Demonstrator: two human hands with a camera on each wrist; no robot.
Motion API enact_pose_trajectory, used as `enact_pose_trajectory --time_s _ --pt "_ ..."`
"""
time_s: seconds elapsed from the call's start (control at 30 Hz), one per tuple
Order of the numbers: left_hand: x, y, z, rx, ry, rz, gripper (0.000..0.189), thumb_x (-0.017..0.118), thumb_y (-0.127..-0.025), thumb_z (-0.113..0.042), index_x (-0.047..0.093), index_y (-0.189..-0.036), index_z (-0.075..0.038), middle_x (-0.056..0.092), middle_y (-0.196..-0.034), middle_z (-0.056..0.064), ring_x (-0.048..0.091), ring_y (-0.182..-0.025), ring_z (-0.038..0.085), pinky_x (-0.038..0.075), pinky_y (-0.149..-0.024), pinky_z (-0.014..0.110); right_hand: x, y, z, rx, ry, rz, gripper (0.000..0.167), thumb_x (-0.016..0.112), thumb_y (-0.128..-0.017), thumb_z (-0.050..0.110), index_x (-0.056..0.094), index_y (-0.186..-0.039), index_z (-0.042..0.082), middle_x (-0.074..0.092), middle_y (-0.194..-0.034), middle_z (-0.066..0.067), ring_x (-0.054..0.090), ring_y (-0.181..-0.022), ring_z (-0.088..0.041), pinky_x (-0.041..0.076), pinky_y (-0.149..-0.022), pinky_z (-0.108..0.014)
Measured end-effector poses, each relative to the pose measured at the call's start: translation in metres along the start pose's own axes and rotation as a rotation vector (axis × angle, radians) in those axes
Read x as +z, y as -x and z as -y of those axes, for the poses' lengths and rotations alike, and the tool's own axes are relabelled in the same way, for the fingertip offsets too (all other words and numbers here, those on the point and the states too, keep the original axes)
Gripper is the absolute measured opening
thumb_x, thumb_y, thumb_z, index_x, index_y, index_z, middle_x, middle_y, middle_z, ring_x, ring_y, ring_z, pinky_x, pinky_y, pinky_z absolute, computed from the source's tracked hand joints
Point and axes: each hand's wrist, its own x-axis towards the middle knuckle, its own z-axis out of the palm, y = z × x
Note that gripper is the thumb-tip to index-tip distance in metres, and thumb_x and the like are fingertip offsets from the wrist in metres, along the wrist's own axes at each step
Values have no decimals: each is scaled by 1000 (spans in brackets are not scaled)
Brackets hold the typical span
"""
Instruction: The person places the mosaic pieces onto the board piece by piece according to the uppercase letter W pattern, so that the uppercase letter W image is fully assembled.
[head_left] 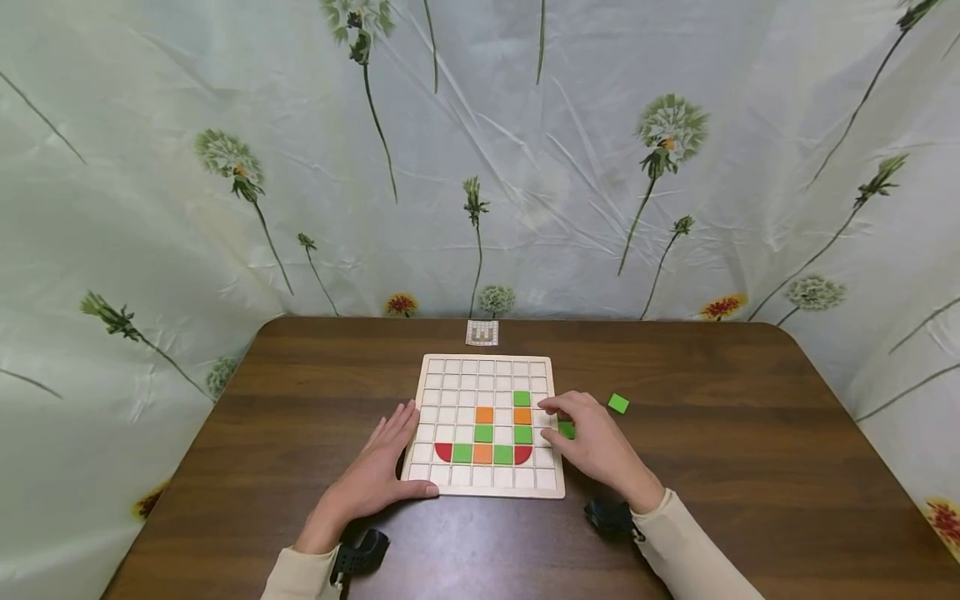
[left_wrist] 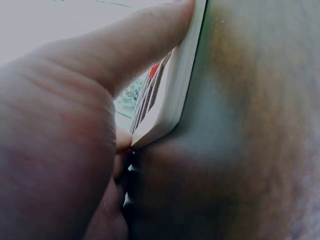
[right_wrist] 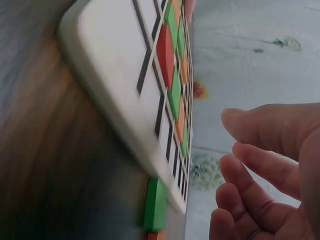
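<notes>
A pale wooden grid board (head_left: 480, 486) lies on the table. Orange, green and red tiles sit in its cells: two red rounded ones, such as the left red tile (head_left: 443, 452), end the lowest row, and two columns rise above it. Along the board's left edge rests my left hand (head_left: 366, 477), its thumb (left_wrist: 145, 42) on the near rim. My right hand (head_left: 596, 442) hovers over the right edge, thumb and fingers bent and apart, with nothing visible between them. A loose green tile (head_left: 566, 430) lies beneath it, beside the board.
Another green tile (head_left: 618, 403) lies farther right on the brown table (head_left: 712, 433). A small card with a printed grid (head_left: 482, 333) is at the table's far edge. Behind hangs a pale curtain (head_left: 555, 167) with dandelion prints. In the right wrist view, an orange-red piece (right_wrist: 157, 235) shows beyond the loose green tile.
</notes>
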Motion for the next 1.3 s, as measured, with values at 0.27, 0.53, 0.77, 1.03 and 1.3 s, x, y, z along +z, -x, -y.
enact_pose_trajectory --time_s 0.27,0.53,0.77,1.03,1.3 --pt "1 3 1 -10 4 0 121 78 -76 -64 18 -159 0 10 -168 14 4 -154 31 6 -122 55 -9 4 -14 33 -1 33 38 81 -85 13 71 -121 7 66 -116 -4 58 -104 -23 55 -89 -42" --pt "1 4 0 -22 0 -9 122 80 -74 -63 18 -159 -1 10 -168 10 4 -155 28 6 -123 53 -14 4 -26 9 13 94 36 82 -84 15 72 -118 7 67 -116 -4 59 -109 -25 52 -95 -46" --pt "2 4 1 -2 5 -7 121 78 -75 -64 18 -159 0 10 -168 12 4 -155 30 6 -122 54 -16 5 -33 -13 77 93 34 83 -81 11 74 -113 5 66 -115 -8 54 -108 -29 52 -89 -44" --pt "1 3 0 -2 6 -15 121 79 -75 -64 19 -159 0 11 -167 13 6 -154 30 7 -122 55 -12 5 -35 -1 122 96 25 84 -81 12 78 -105 6 65 -112 -9 52 -106 -29 52 -86 -43" --pt "1 2 0 4 7 -21 121 77 -76 -65 18 -159 0 11 -168 13 5 -154 31 7 -122 55 -16 2 -33 1 119 83 21 83 -82 12 78 -102 8 67 -107 -6 53 -102 -26 51 -84 -42"
